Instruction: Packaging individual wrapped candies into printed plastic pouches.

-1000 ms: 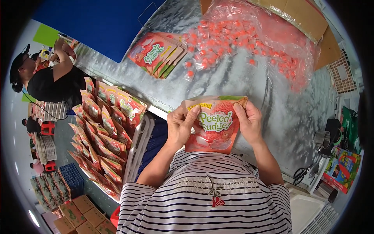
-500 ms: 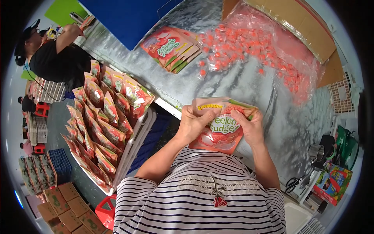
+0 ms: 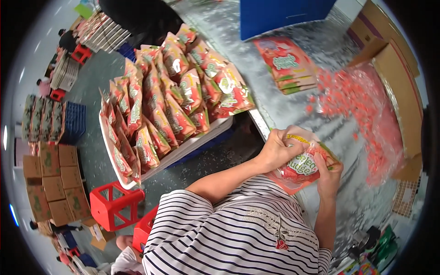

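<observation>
A red and pink candy pouch is held in front of my body, over the table's near edge. My left hand grips its upper left corner, thumb across the printed front. On the right side my right hand pinches the pouch, its thumb also lying on the front. Beyond them lies a fanned stack of flat pouches of the same print. Small wrapped red candies are spread on the table to its right, spilling from a clear pink bag.
To the left, filled pouches stand in rows in a white tray. A blue bin and open carton stand on the far table. Red stools and stacked cartons are on the floor; another person is beyond the tray.
My view has turned left, so the table, candies and tray sit farther right in the picture. Both hands keep hold of the pouch, which is now more tilted in the picture.
</observation>
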A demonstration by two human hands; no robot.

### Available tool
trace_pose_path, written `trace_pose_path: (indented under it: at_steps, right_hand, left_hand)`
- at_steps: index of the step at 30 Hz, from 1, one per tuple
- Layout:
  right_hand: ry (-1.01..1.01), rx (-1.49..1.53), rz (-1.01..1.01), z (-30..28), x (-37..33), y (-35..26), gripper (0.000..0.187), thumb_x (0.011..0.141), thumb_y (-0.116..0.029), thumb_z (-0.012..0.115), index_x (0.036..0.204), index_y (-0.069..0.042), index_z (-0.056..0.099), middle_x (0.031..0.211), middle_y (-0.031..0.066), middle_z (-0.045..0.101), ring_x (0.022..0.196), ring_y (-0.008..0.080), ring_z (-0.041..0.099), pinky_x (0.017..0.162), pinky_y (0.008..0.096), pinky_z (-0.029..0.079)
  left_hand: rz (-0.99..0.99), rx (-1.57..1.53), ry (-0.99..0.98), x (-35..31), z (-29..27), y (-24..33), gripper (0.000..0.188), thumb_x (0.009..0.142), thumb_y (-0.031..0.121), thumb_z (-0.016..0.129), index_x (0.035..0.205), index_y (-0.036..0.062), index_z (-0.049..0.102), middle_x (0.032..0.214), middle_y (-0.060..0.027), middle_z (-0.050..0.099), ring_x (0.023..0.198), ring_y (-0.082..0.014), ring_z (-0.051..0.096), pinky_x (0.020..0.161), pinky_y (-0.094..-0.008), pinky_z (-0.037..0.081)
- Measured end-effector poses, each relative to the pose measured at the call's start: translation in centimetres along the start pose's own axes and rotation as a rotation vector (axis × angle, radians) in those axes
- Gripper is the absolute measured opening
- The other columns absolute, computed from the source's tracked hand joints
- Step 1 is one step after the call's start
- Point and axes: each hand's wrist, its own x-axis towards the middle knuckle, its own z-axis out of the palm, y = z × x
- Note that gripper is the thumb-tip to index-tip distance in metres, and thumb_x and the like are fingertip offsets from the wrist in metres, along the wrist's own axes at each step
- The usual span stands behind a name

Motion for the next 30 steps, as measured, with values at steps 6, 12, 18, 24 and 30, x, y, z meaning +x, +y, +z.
trace_pose_path:
  at_steps: [6,12,18,24,30]
  right_hand:
    - [-0.295,-0.241,0.046,0.3,2.9,-2.7,0.020,0.090,-0.002,0.061,0.107,0.007,0.063,0.088,0.0019,0.067,0.075,0.0034,0.058,0.066,0.0184,0.046]
    - [-0.213,-0.188,-0.041,2.8,5.1,-3.9,0.030,0.091,-0.003,0.057,0.118,0.009,0.058,0.097,0.0084,0.069,0.082,0.0094,0.064,0.072,0.0235,0.052]
    - [0.006,-0.107,-0.160,5.9,7.8,-3.7,0.029,0.093,-0.006,0.057,0.118,0.007,0.059,0.100,0.0074,0.068,0.086,0.0075,0.061,0.076,0.0211,0.049]
    - [0.011,0.011,-0.134,9.6,11.3,-2.2,0.031,0.092,-0.010,0.060,0.121,0.002,0.059,0.104,0.0041,0.066,0.087,0.0072,0.061,0.074,0.0221,0.049]
    - [-0.080,0.087,-0.140,16.3,13.0,-1.7,0.038,0.094,-0.018,0.059,0.129,-0.004,0.056,0.105,0.0052,0.066,0.080,0.0079,0.063,0.067,0.0243,0.051]
  left_hand:
    - [-0.360,0.257,-0.217,1.3,-5.1,4.2,0.020,0.091,0.015,0.062,0.105,0.0012,0.066,0.078,-0.0014,0.065,0.068,-0.0042,0.059,0.062,-0.0212,0.048]
    - [0.312,1.341,0.009,7.1,-18.8,4.3,0.027,0.082,0.011,0.054,0.104,-0.0032,0.061,0.095,-0.0215,0.063,0.094,-0.0375,0.060,0.086,-0.0438,0.046]
    - [0.202,1.994,-0.116,8.7,-26.7,3.1,0.026,0.066,0.009,0.061,0.092,0.0033,0.063,0.098,-0.0112,0.061,0.098,-0.0288,0.056,0.089,-0.0366,0.044]
    - [0.080,2.012,-0.430,7.8,-27.5,7.3,0.021,0.065,0.002,0.062,0.085,0.0036,0.062,0.094,-0.0083,0.060,0.100,-0.0281,0.054,0.087,-0.0338,0.047]
    - [0.200,1.706,-0.103,3.7,-28.9,12.2,0.024,0.066,-0.009,0.058,0.089,-0.0002,0.060,0.097,-0.0123,0.060,0.101,-0.0333,0.054,0.086,-0.0392,0.047]
